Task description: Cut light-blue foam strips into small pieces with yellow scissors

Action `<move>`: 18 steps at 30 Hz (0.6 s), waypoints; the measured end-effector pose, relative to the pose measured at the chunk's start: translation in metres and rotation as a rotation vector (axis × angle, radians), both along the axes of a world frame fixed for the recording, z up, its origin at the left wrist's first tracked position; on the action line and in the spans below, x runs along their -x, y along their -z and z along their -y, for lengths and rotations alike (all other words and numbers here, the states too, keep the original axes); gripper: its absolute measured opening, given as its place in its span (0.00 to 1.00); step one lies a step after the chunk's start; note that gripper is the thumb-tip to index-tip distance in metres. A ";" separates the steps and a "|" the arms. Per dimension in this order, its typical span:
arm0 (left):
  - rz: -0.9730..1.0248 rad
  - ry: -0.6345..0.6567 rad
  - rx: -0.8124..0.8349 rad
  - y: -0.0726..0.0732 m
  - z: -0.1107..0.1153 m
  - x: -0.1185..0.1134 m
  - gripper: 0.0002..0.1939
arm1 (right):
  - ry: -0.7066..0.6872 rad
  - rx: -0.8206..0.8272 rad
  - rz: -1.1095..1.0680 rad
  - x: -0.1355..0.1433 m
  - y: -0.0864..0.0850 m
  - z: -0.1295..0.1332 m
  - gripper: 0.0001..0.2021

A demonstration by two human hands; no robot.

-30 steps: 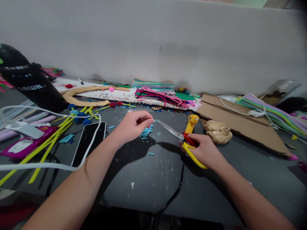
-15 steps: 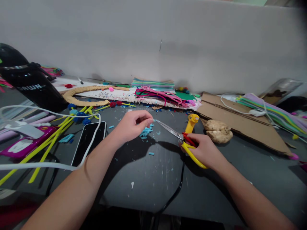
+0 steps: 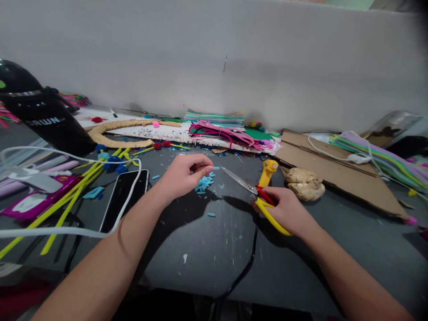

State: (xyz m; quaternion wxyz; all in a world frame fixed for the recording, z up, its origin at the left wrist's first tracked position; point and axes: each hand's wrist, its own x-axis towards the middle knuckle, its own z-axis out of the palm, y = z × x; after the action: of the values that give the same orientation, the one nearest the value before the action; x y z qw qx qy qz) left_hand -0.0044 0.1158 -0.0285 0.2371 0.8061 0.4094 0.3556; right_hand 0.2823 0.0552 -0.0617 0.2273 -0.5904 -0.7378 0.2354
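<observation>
Between thumb and forefinger, my left hand (image 3: pixel 190 175) pinches a small light blue strip (image 3: pixel 216 168), whose end sticks out to the right. My right hand (image 3: pixel 284 207) is wrapped round the yellow and red handles of a pair of scissors (image 3: pixel 240 181). The blades look closed, and their tip points at the strip with a slight gap between. Below my left fingertips lies a heap of short light blue pieces (image 3: pixel 204 183). One loose blue piece (image 3: pixel 211 215) sits nearer to me on the grey table (image 3: pixel 200 276).
Behind the scissors stands a yellow glue gun (image 3: pixel 267 171), its black cord (image 3: pixel 249 263) running to the front edge. A pale lumpy object (image 3: pixel 305 183) and cardboard (image 3: pixel 341 178) are at right. At left are a phone (image 3: pixel 125 196), yellow stems (image 3: pixel 72 200), a white cable (image 3: pixel 60 230) and a black bottle (image 3: pixel 50 116).
The scissors have drawn back slightly to the right, away from my left fingertips. More of the blue strip now shows past the fingers. My left hand has hardly moved.
</observation>
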 end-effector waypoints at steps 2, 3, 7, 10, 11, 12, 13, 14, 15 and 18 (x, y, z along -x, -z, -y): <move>-0.010 -0.009 -0.014 0.001 -0.001 0.001 0.10 | -0.005 0.007 -0.001 0.000 0.000 0.000 0.12; -0.013 -0.011 -0.018 0.002 -0.001 0.001 0.10 | -0.005 0.012 0.001 0.000 0.000 0.000 0.12; -0.020 -0.014 -0.014 0.003 -0.002 0.000 0.09 | -0.003 0.029 0.011 0.001 -0.001 0.000 0.12; -0.026 -0.011 -0.011 0.003 -0.002 0.000 0.09 | -0.002 0.030 0.021 0.001 -0.002 0.000 0.11; -0.028 -0.010 -0.012 0.003 -0.002 0.000 0.09 | -0.005 0.025 0.024 0.001 -0.002 0.000 0.11; -0.031 -0.010 -0.013 0.003 -0.002 0.000 0.09 | -0.009 0.020 0.028 0.000 -0.002 0.000 0.10; -0.034 -0.009 -0.013 0.003 -0.002 0.000 0.09 | -0.014 0.016 0.031 0.000 -0.001 0.000 0.10; -0.035 -0.007 -0.012 0.003 -0.001 0.000 0.09 | -0.019 0.016 0.032 0.000 -0.001 0.001 0.10; -0.036 -0.006 -0.011 0.003 -0.001 0.000 0.09 | -0.020 0.018 0.032 0.000 -0.001 0.001 0.10; -0.036 0.002 -0.007 0.003 -0.002 0.000 0.09 | -0.018 0.032 0.029 0.000 0.000 0.002 0.11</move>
State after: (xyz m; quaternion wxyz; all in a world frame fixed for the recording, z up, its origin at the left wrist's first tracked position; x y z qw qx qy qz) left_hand -0.0042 0.1173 -0.0318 0.2272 0.8134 0.4118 0.3422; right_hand 0.2821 0.0535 -0.0613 0.2053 -0.5906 -0.7424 0.2406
